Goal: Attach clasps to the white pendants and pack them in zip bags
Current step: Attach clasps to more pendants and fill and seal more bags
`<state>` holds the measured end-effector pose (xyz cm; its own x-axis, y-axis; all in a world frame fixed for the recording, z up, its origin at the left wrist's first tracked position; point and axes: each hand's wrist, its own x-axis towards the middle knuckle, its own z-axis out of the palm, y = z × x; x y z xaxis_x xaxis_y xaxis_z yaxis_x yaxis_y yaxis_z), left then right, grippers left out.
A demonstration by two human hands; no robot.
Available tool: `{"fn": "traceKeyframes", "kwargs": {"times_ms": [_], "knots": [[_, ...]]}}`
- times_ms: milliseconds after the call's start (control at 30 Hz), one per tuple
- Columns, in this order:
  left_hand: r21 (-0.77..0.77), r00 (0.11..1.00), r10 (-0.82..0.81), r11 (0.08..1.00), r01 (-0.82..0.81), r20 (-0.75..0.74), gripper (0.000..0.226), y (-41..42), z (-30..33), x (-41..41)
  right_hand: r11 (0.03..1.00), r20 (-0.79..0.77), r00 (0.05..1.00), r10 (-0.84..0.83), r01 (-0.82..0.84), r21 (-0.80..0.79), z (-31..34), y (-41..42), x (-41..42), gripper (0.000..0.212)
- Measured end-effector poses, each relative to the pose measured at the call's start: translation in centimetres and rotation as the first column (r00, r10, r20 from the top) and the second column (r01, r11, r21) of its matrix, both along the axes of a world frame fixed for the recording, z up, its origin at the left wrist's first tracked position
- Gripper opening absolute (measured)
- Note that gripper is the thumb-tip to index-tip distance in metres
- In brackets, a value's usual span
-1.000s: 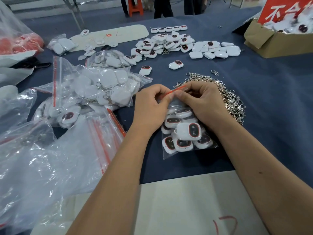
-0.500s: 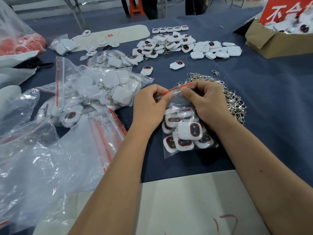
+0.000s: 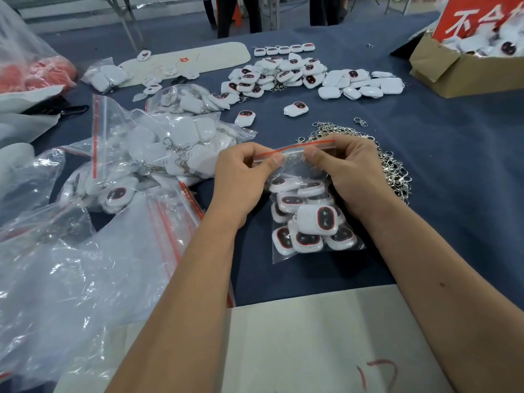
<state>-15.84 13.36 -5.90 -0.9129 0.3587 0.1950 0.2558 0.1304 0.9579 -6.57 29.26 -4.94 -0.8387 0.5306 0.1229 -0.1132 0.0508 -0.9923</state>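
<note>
Blue felt-covered worktop (image 3: 453,171), cluttered. Left hand (image 3: 241,177) and right hand (image 3: 351,168) both pinch the red-striped zip edge of a small clear plastic zip bag (image 3: 300,157), bag bottom resting on the worktop, filled with white rounded pendants with dark red-ringed faces (image 3: 312,219). Heap of silver metal clasps (image 3: 397,171) just behind right hand. Loose pendants further back; seal possibly closed, hard to tell.
</note>
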Motion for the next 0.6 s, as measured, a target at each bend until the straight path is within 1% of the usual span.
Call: {"fn": "traceKeyframes", "kwargs": {"times_ms": [100,233,300,367,467,533,600], "knots": [[0.021,0.999,0.008,1.000,-0.009,0.032,0.020,0.07,-0.10,-0.09,1.000,0.007,1.000,0.000,0.000,0.012,0.01,-0.04,-0.03,0.008],[0.108,0.997,-0.001,0.994,-0.007,0.073,0.011,-0.07,-0.07,-0.04,1.000,0.007,1.000,0.006,-0.006,-0.020,-0.18,0.09,-0.11,0.006],[0.153,0.993,0.021,0.987,-0.038,0.116,0.012,-0.24,-0.14,-0.20,0.999,0.006,1.000,-0.009,0.009,-0.035,-0.34,0.17,-0.19,0.006],[0.162,0.989,0.029,0.985,-0.052,0.142,0.015,-0.28,-0.30,-0.40,0.999,0.010,1.000,-0.018,0.018,-0.048,-0.46,0.26,-0.25,0.007],[0.165,0.989,0.036,0.984,-0.060,0.143,0.016,-0.17,-0.35,-0.46,0.998,0.013,1.000,-0.018,0.019,-0.055,-0.57,0.35,-0.30,0.008],[0.184,0.990,0.028,0.982,-0.054,0.138,0.011,-0.16,-0.31,-0.36,0.998,0.008,1.000,-0.008,0.009,-0.067,-0.56,0.30,-0.30,0.007],[0.210,0.987,0.003,0.977,-0.038,0.163,0.002,-0.17,-0.29,-0.26,0.996,-0.003,1.000,-0.020,0.019,-0.088,-0.52,0.32,-0.32,0.005]]}}
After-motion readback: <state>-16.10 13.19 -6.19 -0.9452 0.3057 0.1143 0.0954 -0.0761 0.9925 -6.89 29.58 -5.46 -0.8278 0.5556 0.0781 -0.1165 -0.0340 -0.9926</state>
